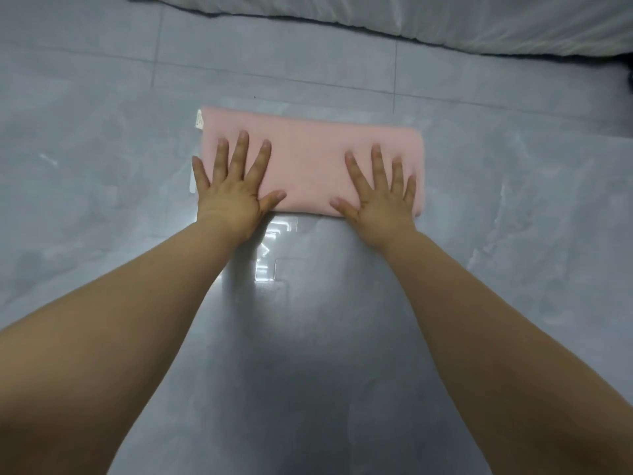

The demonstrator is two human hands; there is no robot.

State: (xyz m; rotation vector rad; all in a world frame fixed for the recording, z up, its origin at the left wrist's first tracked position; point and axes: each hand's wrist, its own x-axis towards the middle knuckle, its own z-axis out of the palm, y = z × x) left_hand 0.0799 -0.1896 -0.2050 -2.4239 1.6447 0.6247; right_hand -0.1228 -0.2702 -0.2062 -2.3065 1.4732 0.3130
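Observation:
A pink cloth [308, 156] lies folded into a long rectangle on the grey tiled floor [102, 166]. My left hand [233, 186] presses flat on its left end, fingers straight and spread. My right hand [380, 190] presses flat on its right end in the same way. A small white label [199, 122] sticks out at the cloth's far left corner, and another white bit shows beside my left hand's little finger.
A white padded bedding or mattress edge [445, 22] lies on the floor at the back, across the top of the view. The glossy tiles reflect light just in front of the cloth.

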